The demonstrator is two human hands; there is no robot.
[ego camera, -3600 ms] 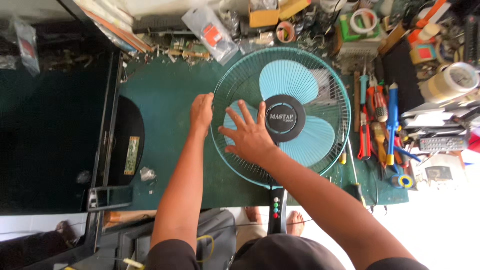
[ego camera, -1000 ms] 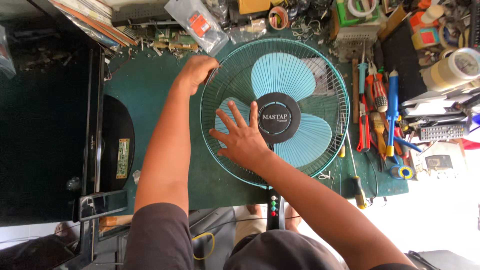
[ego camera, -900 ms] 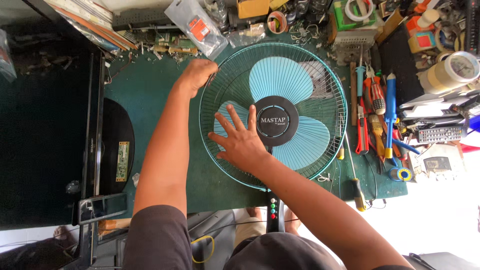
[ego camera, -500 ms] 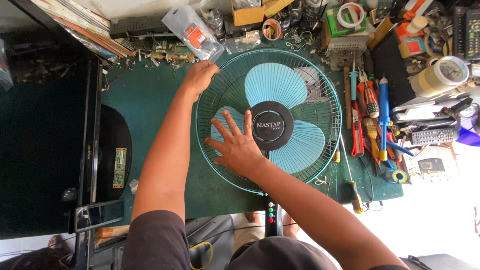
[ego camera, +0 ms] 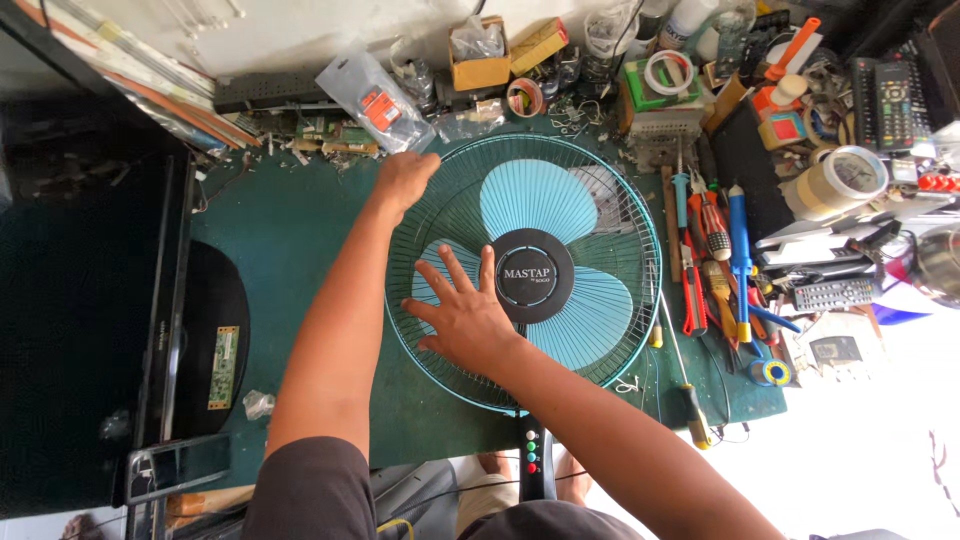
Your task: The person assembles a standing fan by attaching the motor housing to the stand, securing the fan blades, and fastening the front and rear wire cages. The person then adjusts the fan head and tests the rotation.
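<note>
Both hands meet the fan grille [ego camera: 610,180]: left hand [ego camera: 405,180] grip clenched on its rim, right hand [ego camera: 465,318] spread flat.

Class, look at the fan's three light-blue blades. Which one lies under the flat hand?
The lower-left blade: the right hand presses flat on the grille over it. The other two blades, top and lower right, are uncovered.
</note>
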